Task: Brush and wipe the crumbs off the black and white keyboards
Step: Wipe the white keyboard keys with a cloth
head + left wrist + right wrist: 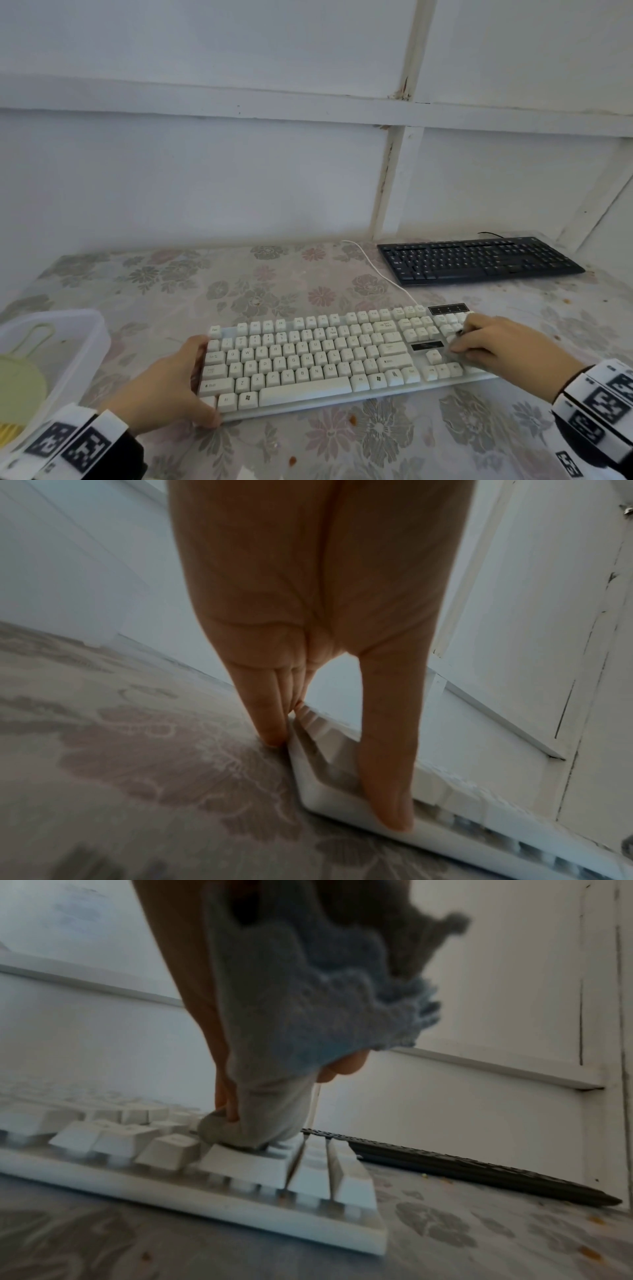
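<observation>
White keyboard (308,359) spans between both hands.

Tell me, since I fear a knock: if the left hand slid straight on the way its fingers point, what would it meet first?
The left hand already touches the white keyboard at its left end, so it would simply push that. Beyond lies bare floral tablecloth, then the wall; depth is uncertain.

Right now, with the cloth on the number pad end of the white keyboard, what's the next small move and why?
Probably drag the cloth leftward along the key rows. The right hand presses it onto the right end of the white keyboard, the rest looks unwiped, and the left hand braces the left edge. The black keyboard can wait.
</observation>
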A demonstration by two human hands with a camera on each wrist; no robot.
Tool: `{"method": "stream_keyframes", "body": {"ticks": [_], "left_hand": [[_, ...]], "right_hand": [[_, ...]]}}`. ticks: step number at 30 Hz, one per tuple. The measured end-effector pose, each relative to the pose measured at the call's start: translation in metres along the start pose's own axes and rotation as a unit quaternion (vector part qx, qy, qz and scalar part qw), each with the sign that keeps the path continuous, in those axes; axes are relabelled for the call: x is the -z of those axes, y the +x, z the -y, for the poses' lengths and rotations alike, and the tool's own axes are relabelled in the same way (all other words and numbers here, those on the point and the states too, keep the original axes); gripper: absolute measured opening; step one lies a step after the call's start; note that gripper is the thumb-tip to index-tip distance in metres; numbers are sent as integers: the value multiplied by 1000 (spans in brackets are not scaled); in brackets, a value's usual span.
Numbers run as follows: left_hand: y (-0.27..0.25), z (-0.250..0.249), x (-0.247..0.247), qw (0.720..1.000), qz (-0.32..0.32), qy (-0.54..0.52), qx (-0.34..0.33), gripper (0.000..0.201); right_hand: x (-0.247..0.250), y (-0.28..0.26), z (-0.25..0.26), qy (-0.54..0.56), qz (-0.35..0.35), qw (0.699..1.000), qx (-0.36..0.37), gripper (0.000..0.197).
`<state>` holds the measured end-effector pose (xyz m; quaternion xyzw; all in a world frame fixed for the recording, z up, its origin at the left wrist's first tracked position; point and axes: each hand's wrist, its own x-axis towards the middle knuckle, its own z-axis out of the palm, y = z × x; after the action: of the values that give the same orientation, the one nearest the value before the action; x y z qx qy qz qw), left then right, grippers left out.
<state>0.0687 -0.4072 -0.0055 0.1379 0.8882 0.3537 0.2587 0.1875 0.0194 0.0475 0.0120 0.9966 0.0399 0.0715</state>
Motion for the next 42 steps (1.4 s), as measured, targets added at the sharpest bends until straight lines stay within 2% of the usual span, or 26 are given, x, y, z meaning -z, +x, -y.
{"method": "stream_keyframes", "body": {"ticks": [8,13,15,19,29,35,38,42], "left_hand": [[-2,-2,0,1000,-4,-6,2,106],[-2,-4,0,1000,-2,-7,6,107],[-2,-4,0,1000,-3,-11,5,108],[-4,-6,1,1000,-2,-11,3,106],[-5,-8,1,1000,1,13,5,110],[-7,-13,1,999,0,42,12,111],[-8,-15,1,998,-4,58,12,106],[-8,-16,1,997,-11,74,9,101]], "right_hand": [[4,-1,-12,54,0,998,-25,16],[4,-6,-35,-11,4,996,-87,26],[5,-7,-33,2,-13,997,-80,22],[3,-9,-9,104,-24,994,-26,15],[-7,-4,-41,21,-13,995,-94,21],[4,8,-22,-32,-28,989,-142,23],[22,16,30,47,-54,995,-75,22],[44,32,131,130,-50,986,90,29]]}}
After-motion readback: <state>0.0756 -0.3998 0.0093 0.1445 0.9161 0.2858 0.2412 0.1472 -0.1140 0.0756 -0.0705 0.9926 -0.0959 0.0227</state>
